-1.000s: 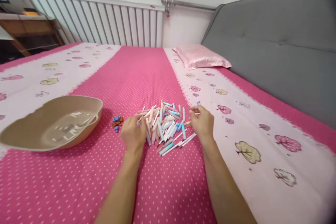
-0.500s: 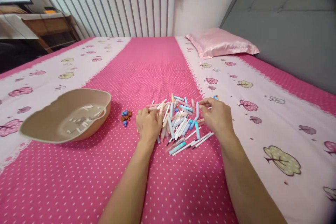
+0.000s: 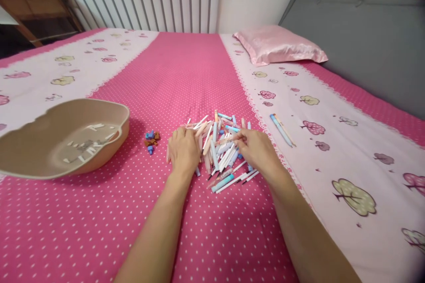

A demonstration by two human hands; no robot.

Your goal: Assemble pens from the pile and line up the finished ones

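Note:
A heap of thin pens (image 3: 221,150) in white, pale pink and light blue lies on the pink dotted bedsheet (image 3: 186,79). My left hand (image 3: 182,150) rests on the heap's left side, fingers curled over some pens. My right hand (image 3: 257,150) reaches into the heap from the right, its fingertips pinching one pale pen. Two pens (image 3: 281,129), one blue and one pale, lie apart on the light strip to the right of the heap.
A tan heart-shaped basket (image 3: 63,139) sits at the left. A few small blue and brown caps (image 3: 151,138) lie between it and the heap. A pink pillow (image 3: 277,44), a grey headboard (image 3: 365,31) and a white radiator (image 3: 156,0) stand behind.
My right hand has let go of the blue pen on the light strip to the right and moved back left into the heap. The view has tipped down.

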